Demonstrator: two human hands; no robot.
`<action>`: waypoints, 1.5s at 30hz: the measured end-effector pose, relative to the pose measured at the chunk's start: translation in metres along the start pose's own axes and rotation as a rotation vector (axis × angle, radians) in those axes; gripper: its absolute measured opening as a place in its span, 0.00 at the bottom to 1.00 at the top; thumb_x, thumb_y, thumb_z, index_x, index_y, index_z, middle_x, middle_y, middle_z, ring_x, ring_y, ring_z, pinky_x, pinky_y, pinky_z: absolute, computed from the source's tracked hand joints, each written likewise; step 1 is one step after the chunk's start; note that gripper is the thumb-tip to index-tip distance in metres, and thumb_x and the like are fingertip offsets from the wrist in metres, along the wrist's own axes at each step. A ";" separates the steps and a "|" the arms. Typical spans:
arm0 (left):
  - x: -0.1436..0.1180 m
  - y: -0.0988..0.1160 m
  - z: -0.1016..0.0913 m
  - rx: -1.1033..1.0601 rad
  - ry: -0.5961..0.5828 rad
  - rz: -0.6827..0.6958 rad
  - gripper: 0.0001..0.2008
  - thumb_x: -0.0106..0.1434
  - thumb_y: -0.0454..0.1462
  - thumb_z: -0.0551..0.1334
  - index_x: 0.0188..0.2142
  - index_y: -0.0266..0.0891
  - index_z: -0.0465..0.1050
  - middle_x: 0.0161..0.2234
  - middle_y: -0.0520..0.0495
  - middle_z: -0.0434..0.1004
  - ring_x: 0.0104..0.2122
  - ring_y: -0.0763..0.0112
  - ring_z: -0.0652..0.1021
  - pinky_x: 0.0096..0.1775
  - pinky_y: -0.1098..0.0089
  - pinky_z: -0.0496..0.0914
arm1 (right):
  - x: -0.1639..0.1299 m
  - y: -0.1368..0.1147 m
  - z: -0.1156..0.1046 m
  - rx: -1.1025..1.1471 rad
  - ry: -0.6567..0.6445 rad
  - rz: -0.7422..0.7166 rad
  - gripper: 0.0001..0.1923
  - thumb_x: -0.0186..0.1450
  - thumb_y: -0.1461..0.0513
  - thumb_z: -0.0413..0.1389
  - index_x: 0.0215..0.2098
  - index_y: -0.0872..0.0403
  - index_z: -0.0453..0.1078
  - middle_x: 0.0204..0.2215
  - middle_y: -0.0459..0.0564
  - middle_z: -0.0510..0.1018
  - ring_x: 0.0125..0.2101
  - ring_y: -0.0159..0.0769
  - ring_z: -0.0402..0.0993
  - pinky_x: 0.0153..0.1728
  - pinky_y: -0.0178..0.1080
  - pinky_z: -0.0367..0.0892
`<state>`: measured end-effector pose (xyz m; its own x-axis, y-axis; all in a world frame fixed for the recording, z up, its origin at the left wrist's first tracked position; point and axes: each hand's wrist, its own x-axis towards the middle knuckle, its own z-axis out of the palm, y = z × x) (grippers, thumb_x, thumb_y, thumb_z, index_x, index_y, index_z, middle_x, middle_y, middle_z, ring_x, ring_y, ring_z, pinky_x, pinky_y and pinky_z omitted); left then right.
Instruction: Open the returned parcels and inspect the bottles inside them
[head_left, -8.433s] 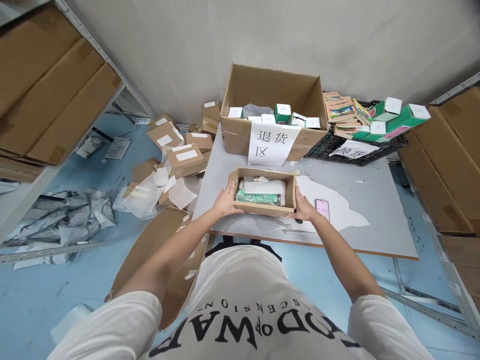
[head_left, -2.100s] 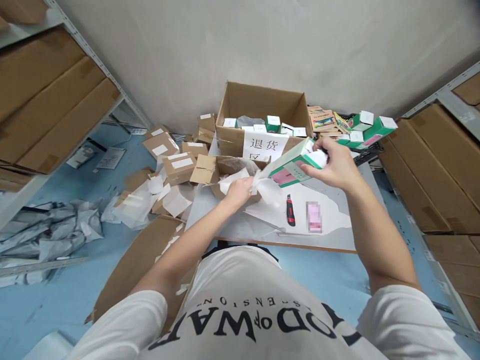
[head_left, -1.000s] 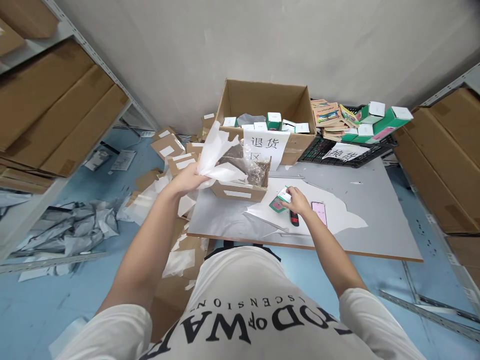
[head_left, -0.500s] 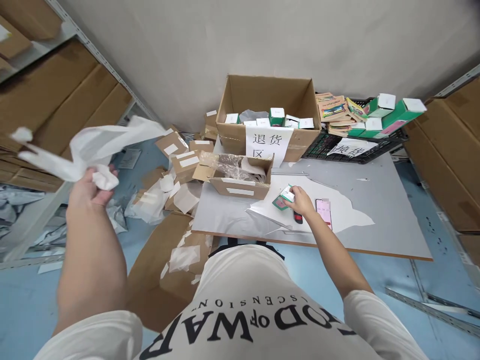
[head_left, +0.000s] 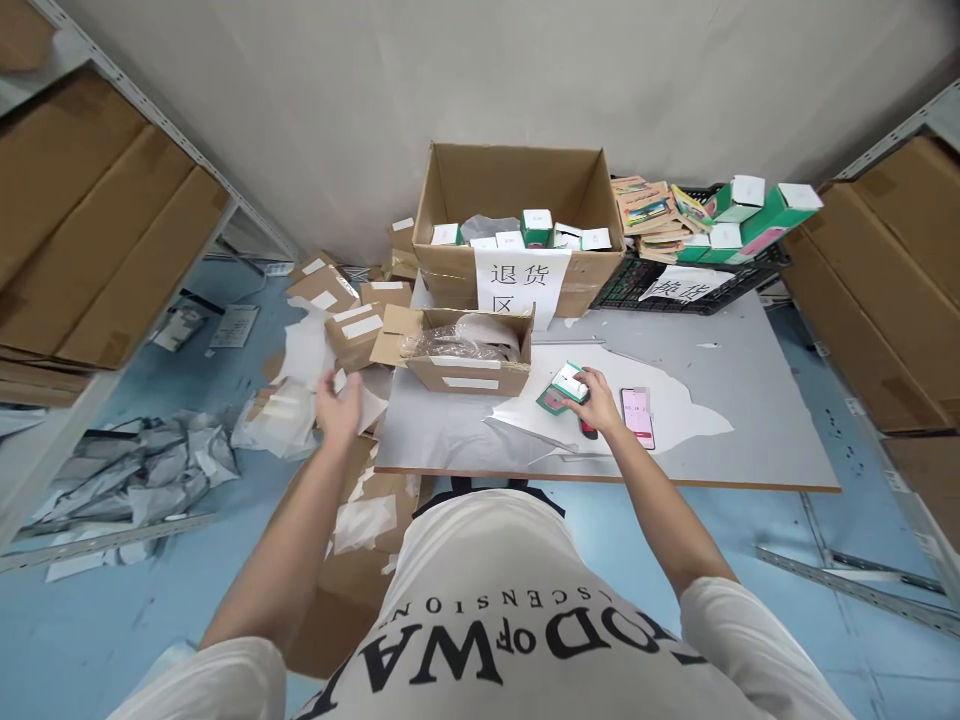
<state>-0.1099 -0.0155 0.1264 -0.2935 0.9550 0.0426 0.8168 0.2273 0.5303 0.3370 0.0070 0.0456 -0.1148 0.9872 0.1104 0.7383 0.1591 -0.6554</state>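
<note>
My right hand [head_left: 598, 397] rests on a small green and white box [head_left: 561, 387] that lies on the grey table [head_left: 750, 400], fingers closed over its right end. Just right of that hand lie a red and black cutter [head_left: 587, 430] and a phone [head_left: 638, 415]. My left hand [head_left: 339, 408] hangs empty with spread fingers over the floor, left of the table. An opened brown carton [head_left: 465, 352] with clear plastic wrap inside stands on the table between my hands. White wrapping paper [head_left: 304, 350] lies among the cartons on the floor beyond my left hand.
A large open carton [head_left: 517, 225] with a paper sign holds small boxes at the table's back. A black crate [head_left: 697, 270] with books and green boxes stands to its right. Brown parcels [head_left: 360, 320] and grey bags [head_left: 135, 480] litter the floor at left. Shelves with flat cardboard flank both sides.
My left hand pulled the white paper out of the small carton, swung it out left and let it go; it now hangs empty. My right hand set the green box on the table.
</note>
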 end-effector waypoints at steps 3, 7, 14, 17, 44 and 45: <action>-0.023 0.022 0.044 -0.221 -0.112 0.156 0.22 0.63 0.46 0.54 0.51 0.35 0.67 0.53 0.36 0.71 0.53 0.59 0.72 0.48 0.61 0.71 | 0.003 0.000 0.000 0.006 -0.003 -0.005 0.22 0.53 0.57 0.60 0.45 0.52 0.63 0.47 0.57 0.68 0.49 0.46 0.67 0.50 0.45 0.63; -0.051 0.063 0.099 -0.296 -0.570 0.449 0.16 0.61 0.44 0.58 0.45 0.39 0.73 0.48 0.42 0.76 0.48 0.61 0.76 0.49 0.62 0.70 | 0.003 0.000 0.003 0.023 -0.020 -0.077 0.22 0.51 0.59 0.60 0.44 0.52 0.64 0.47 0.57 0.68 0.50 0.46 0.66 0.50 0.45 0.64; -0.043 0.125 0.165 -0.377 -0.676 0.573 0.50 0.46 0.41 0.72 0.64 0.34 0.50 0.60 0.33 0.61 0.57 0.52 0.68 0.56 0.57 0.64 | -0.009 -0.011 0.009 0.064 -0.134 -0.214 0.23 0.51 0.60 0.61 0.45 0.52 0.65 0.50 0.57 0.67 0.51 0.46 0.66 0.50 0.46 0.64; -0.040 0.132 0.183 -0.403 -0.692 0.613 0.57 0.41 0.40 0.75 0.65 0.36 0.46 0.64 0.32 0.54 0.61 0.49 0.61 0.59 0.55 0.59 | -0.016 -0.022 0.012 0.079 -0.230 -0.232 0.24 0.52 0.60 0.62 0.46 0.52 0.65 0.53 0.58 0.66 0.50 0.44 0.68 0.49 0.45 0.66; -0.050 0.122 0.190 -0.499 -0.617 0.719 0.36 0.51 0.40 0.70 0.57 0.38 0.58 0.64 0.33 0.50 0.62 0.51 0.60 0.57 0.55 0.63 | 0.025 -0.049 -0.013 -0.232 -0.249 -0.128 0.16 0.69 0.61 0.40 0.50 0.52 0.64 0.40 0.51 0.77 0.36 0.38 0.73 0.37 0.38 0.66; -0.051 0.122 0.186 -0.485 -0.634 0.742 0.33 0.52 0.39 0.69 0.56 0.39 0.60 0.65 0.35 0.49 0.62 0.52 0.61 0.57 0.57 0.63 | 0.026 -0.045 -0.010 -0.187 -0.203 -0.129 0.15 0.69 0.62 0.40 0.48 0.52 0.65 0.40 0.51 0.76 0.37 0.37 0.73 0.38 0.38 0.66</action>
<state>0.0972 -0.0013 0.0316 0.6152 0.7793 0.1191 0.3611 -0.4129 0.8361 0.3076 0.0252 0.0857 -0.3328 0.9428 0.0197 0.8161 0.2984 -0.4949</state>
